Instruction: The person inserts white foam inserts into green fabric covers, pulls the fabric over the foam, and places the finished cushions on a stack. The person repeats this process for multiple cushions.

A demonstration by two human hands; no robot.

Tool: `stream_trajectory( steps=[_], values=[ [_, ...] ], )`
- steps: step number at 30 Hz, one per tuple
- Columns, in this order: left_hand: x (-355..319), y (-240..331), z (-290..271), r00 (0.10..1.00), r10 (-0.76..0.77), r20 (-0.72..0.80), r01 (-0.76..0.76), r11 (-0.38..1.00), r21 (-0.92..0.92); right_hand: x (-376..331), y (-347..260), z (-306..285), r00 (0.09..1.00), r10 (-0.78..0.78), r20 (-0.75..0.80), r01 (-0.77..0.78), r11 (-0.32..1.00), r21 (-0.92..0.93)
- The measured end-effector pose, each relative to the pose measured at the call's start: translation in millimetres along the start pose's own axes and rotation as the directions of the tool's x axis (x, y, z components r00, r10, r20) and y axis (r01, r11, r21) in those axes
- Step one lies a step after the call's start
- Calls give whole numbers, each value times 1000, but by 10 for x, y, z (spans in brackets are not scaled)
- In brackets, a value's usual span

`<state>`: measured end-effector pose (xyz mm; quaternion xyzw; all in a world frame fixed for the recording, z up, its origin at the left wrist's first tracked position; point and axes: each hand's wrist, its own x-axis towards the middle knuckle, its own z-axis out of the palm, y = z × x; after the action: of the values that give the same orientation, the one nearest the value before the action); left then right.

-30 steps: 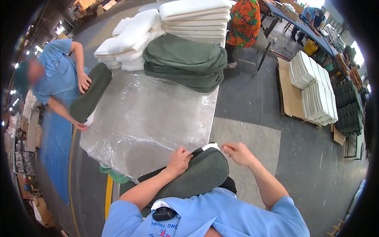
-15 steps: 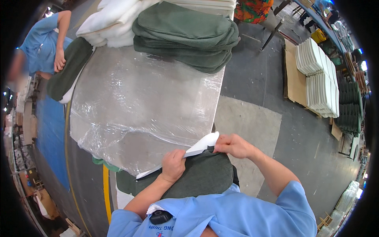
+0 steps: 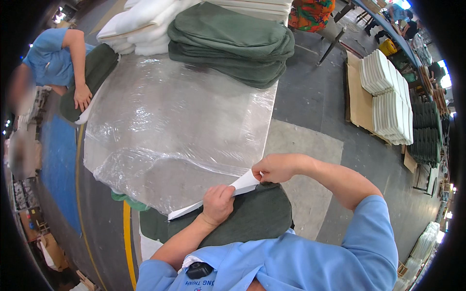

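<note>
A dark green fabric cushion cover [image 3: 252,218] lies against my body at the table's near edge. White padding [image 3: 246,182] shows along its open far side. My left hand [image 3: 218,203] is closed on the cover's edge, near the middle of that opening. At the opening's right end, my right hand [image 3: 273,168] pinches the edge where white and green meet, its fingertips partly hidden. Between the two hands the white strip is stretched fairly straight.
A plastic-wrapped table [image 3: 179,111] lies ahead, with stacked green cushions [image 3: 228,39] and white padding [image 3: 145,24] at its far end. At far left, a co-worker's hand [image 3: 82,97] rests on another green cushion [image 3: 99,63]. White pads [image 3: 388,97] are stacked on the right.
My right hand has moved slightly left and up, its elbow lifted outward. The white padding's protruding tip is now drawn under that hand. The co-worker's hand slid along their cushion.
</note>
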<state>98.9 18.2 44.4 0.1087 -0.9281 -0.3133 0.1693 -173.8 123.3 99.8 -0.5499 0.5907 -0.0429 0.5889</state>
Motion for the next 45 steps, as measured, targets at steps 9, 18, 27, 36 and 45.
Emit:
stream_trajectory(
  steps=[9, 18, 27, 36, 45],
  values=[
    [-63, 74, 17, 1000, 26, -15, -26, 1000, 1, -261, 77, 483, 909, 159, -386, -80, 974, 213],
    [-55, 85, -14, 997, 80, 19, -81, 996, 24, -97, 2, 413, 956, 131, -264, -98, 986, 135],
    [356, -24, 110, 761, -371, 533, 545, 811, -213, -66, 222, 668, 846, 122, -519, 178, 852, 492],
    [675, 49, 439, 787, -216, 578, 328, 940, -96, 114, 860, 1224, 448, 489, -749, 483, 572, 662],
    [710, -275, 325, 501, -306, 809, 708, 682, -180, 777, 288, 2228, 667, 712, -218, 701, -501, 507]
  ],
)
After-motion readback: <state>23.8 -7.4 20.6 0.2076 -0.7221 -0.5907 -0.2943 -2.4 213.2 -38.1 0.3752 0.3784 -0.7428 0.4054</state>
